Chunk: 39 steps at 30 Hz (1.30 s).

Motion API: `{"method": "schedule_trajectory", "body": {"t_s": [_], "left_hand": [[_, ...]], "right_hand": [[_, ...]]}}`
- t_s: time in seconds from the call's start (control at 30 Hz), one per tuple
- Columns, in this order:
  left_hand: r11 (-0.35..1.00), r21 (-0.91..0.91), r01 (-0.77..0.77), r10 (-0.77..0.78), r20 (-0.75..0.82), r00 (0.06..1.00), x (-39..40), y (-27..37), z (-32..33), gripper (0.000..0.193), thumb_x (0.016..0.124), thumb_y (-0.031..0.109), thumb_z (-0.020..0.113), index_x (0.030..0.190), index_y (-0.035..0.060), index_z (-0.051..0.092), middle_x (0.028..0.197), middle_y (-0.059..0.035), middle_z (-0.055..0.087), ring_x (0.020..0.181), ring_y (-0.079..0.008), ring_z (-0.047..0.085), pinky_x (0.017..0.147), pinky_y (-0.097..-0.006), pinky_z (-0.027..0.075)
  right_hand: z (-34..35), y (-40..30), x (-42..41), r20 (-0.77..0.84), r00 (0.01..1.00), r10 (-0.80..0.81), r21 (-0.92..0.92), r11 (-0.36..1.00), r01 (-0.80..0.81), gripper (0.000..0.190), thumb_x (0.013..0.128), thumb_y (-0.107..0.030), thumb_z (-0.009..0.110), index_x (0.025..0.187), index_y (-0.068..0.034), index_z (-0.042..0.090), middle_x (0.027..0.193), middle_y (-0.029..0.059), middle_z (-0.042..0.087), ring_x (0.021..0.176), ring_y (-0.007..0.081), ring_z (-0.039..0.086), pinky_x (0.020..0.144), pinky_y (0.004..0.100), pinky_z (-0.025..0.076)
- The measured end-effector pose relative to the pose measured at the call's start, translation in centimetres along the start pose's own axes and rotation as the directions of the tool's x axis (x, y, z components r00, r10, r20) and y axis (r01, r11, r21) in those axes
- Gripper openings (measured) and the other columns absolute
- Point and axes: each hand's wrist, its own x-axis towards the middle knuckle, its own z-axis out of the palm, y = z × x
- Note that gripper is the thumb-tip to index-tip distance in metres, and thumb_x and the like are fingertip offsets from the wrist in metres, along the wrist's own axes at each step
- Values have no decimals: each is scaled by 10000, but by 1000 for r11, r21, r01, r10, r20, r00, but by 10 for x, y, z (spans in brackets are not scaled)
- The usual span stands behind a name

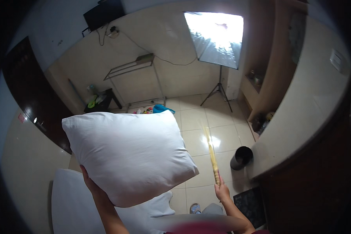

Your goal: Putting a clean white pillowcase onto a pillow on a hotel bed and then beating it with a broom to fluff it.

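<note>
A plump white pillow [131,155] is held up in front of me on the left, tilted. My left hand [89,180] grips its lower left edge; the fingertips are mostly hidden by the pillow. In my right hand [222,191] is a straw whisk broom [213,155], gripped by its bound handle, with the bristles pointing away over the tiled floor. A white sheet or cover [76,199] lies below the pillow at the lower left, partly hidden by my left forearm.
A dark waste bin [235,163] stands right of the broom, near a dark mat [249,204]. Further off are a tripod lamp [219,87], a metal rack [161,79], a small dark table [106,98] and a blue bag-like item [162,109]. A wooden door [35,96] is on the left.
</note>
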Motion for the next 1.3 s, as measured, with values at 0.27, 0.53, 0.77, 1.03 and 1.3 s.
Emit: {"method": "schedule_trajectory", "body": {"t_s": [0.27, 0.53, 0.77, 1.03, 1.3], "left_hand": [[982, 132, -133, 162, -236, 958, 44, -7, 79, 596, 921, 509, 318, 1347, 94, 353, 1336, -89, 405, 1184, -257, 425, 984, -379, 346], [921, 252, -296, 386, -506, 771, 139, -21, 14, 624, 912, 515, 358, 1322, 45, 379, 1312, -113, 432, 1171, -273, 432, 970, -364, 347], [822, 301, -484, 552, -633, 543, 191, -31, -54, 524, 943, 449, 352, 1242, 29, 449, 1211, -110, 509, 1080, -249, 506, 913, -352, 411], [740, 325, -589, 579, -753, 312, 225, -6, -118, 576, 936, 476, 337, 1294, 28, 390, 1286, -101, 459, 1167, -244, 449, 984, -367, 365], [728, 352, -589, 583, -770, 260, 243, 8, -159, 619, 929, 490, 347, 1314, 5, 358, 1283, -118, 455, 1159, -234, 462, 967, -334, 387]], "right_hand": [[31, -46, 134, 331, 907, -260, -107, 945, 310, 586, 839, -177, 542, 1368, -106, 299, 1132, 227, 540, 955, 325, 590, 780, 377, 474], [69, -156, 242, 106, 504, -857, 245, 514, 822, 643, 815, -68, 583, 1375, -114, 271, 1079, 240, 559, 831, 331, 610, 682, 399, 482], [162, -184, 373, 673, 727, -137, -293, 853, 432, 578, 883, -227, 506, 1374, -101, 228, 729, 118, 562, 582, 174, 592, 509, 330, 489], [272, -318, 371, 866, -5, -501, 219, 371, 903, 606, 833, -248, 544, 1337, -60, 265, 917, 247, 564, 827, 411, 576, 722, 447, 477], [411, -407, 469, 657, 299, -692, 150, 509, 847, 598, 860, -219, 502, 1383, -131, 225, 752, 139, 607, 584, 268, 612, 515, 364, 490]]}}
